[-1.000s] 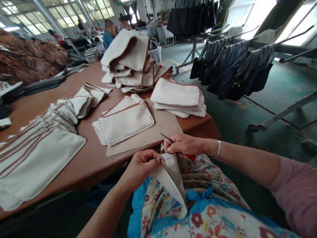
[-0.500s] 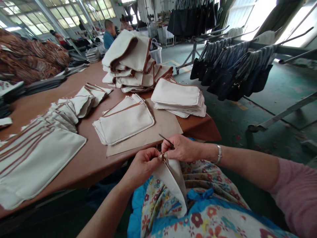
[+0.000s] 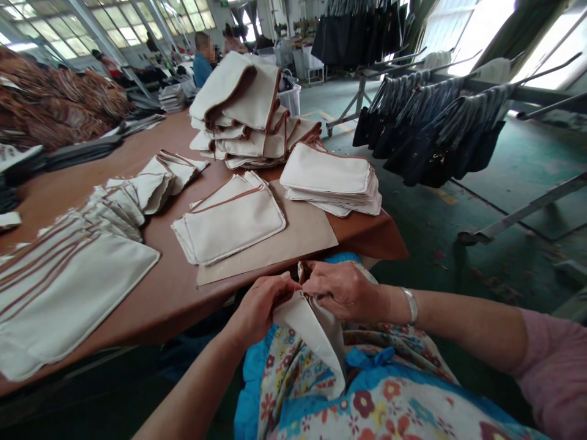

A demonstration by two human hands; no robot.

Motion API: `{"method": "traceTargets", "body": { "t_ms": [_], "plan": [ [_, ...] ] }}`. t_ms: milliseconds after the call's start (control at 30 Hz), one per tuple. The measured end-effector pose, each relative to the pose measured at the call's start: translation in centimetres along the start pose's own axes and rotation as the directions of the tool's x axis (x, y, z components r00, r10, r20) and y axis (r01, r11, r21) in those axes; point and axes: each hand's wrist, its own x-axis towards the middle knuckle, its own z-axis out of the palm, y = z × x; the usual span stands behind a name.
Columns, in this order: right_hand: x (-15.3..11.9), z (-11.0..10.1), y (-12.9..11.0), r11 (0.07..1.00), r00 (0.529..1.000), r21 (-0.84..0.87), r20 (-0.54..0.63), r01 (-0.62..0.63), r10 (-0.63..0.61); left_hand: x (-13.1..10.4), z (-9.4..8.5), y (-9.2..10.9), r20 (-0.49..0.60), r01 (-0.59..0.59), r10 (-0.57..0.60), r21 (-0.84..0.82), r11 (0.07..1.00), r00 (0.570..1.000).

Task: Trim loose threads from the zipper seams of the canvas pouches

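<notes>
Over my lap hangs a cream fabric piece [image 3: 308,327] with brown trim, its upper corner pinched between both hands. My left hand [image 3: 268,300] is closed on the left side of that corner, thumb and forefinger together. Right beside it, my right hand [image 3: 346,292] is closed on the other side, by a small bit of brown edging [image 3: 301,272] that sticks up. The thin dark tool seen earlier in the right hand does not show now; the curled fingers may hide it. Beneath the fabric lies a flowered apron [image 3: 367,391] with blue trim.
On the brown table [image 3: 183,305] lie a short stack of trimmed pieces [image 3: 233,223], a neat pile [image 3: 330,177], a taller heap [image 3: 243,110] and a fanned row [image 3: 87,293]. Racks with dark bags [image 3: 426,140] stand right. A person in blue [image 3: 202,64] is behind.
My right hand has turned over and lowered slightly, and the thin dark tool has gone from sight. Brown edging now stands up between the hands. The left hand keeps its pinch.
</notes>
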Motion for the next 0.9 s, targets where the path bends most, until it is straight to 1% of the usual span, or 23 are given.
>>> {"method": "traceTargets", "body": {
  "t_ms": [67, 100, 167, 233, 300, 333, 367, 400, 433, 467, 500, 533, 567, 600, 633, 700, 767, 833, 900],
  "plan": [
    [-0.6, 0.2, 0.4, 0.983, 0.993, -0.143, 0.012, 0.117, -0.116, 0.1, 0.1, 0.0, 0.070, 0.059, -0.054, -0.061, 0.996, 0.996],
    [-0.8, 0.3, 0.6, 0.965, 0.988, -0.216, 0.018, 0.151, -0.150, 0.2, 0.1, -0.1, 0.109, 0.089, -0.079, -0.090, 0.992, 0.991],
    [-1.0, 0.2, 0.8, 0.925, 0.983, -0.334, 0.030, 0.182, -0.182, 0.3, -0.1, -0.4, 0.158, 0.125, -0.107, -0.107, 0.986, 0.982],
    [-1.1, -0.1, 0.9, 0.893, 0.975, -0.392, 0.061, 0.222, -0.215, 0.5, -0.5, -0.7, 0.164, 0.123, -0.109, -0.078, 0.989, 0.980],
    [-1.1, -0.4, 1.0, 0.875, 0.957, -0.388, 0.108, 0.289, -0.269, 0.6, -0.8, -0.9, 0.167, 0.111, -0.102, -0.046, 0.993, 0.981],
    [-1.0, -0.6, 1.0, 0.876, 0.947, -0.360, 0.130, 0.322, -0.294, 0.5, -0.8, -1.0, 0.172, 0.102, -0.095, -0.034, 0.994, 0.981],
    [-1.0, -0.8, 1.0, 0.889, 0.942, -0.313, 0.136, 0.336, -0.308, 0.5, -0.9, -0.9, 0.173, 0.090, -0.085, -0.023, 0.996, 0.981],
    [-0.9, -0.9, 1.0, 0.915, 0.946, -0.244, 0.123, 0.321, -0.299, 0.4, -1.0, -0.9, 0.171, 0.076, -0.073, -0.011, 0.997, 0.983],
    [-0.8, -1.1, 0.9, 0.952, 0.963, -0.154, 0.092, 0.265, -0.253, 0.2, -1.0, -0.8, 0.167, 0.058, -0.058, 0.004, 0.998, 0.984],
    [-0.7, -1.3, 0.9, 0.985, 0.984, -0.040, 0.057, 0.170, -0.168, 0.1, -1.0, -0.7, 0.163, 0.041, -0.043, 0.018, 0.999, 0.986],
    [-0.4, -1.6, 0.8, 0.995, 0.998, 0.088, 0.047, 0.038, -0.042, 0.0, -1.0, -0.5, 0.160, 0.023, -0.028, 0.032, 0.999, 0.987],
    [-0.1, -1.9, 0.7, 0.972, 0.993, 0.209, 0.072, -0.110, 0.097, -0.2, -1.0, -0.4, 0.162, 0.008, -0.015, 0.045, 0.999, 0.987],
    [0.2, -2.3, 0.6, 0.918, 0.966, 0.306, 0.128, -0.254, 0.224, -0.3, -1.0, -0.3, 0.167, -0.005, -0.005, 0.057, 0.998, 0.986],
    [0.6, -2.7, 0.5, 0.847, 0.926, 0.377, 0.201, -0.375, 0.321, -0.3, -1.0, -0.1, 0.176, -0.016, 0.004, 0.068, 0.998, 0.984],
    [1.1, -3.0, 0.5, 0.775, 0.882, 0.426, 0.284, -0.467, 0.375, -0.4, -1.0, 0.0, 0.185, -0.025, 0.010, 0.077, 0.997, 0.983],
    [2.0, -3.6, 0.6, 0.652, 0.814, 0.497, 0.434, -0.573, 0.386, -0.5, -0.8, 0.4, 0.200, -0.043, 0.024, 0.088, 0.995, 0.979],
    [2.7, -3.9, 0.9, 0.561, 0.769, 0.537, 0.532, -0.630, 0.355, -0.5, -0.7, 0.7, 0.203, -0.061, 0.040, 0.096, 0.994, 0.978],
    [3.0, -3.8, 1.2, 0.518, 0.736, 0.538, 0.590, -0.665, 0.332, -0.6, -0.6, 0.9, 0.200, -0.076, 0.053, 0.106, 0.991, 0.978],
    [2.9, -3.4, 1.3, 0.490, 0.723, 0.542, 0.600, -0.683, 0.343, -0.7, -0.5, 0.9, 0.195, -0.084, 0.062, 0.111, 0.990, 0.979]
  ]
}}
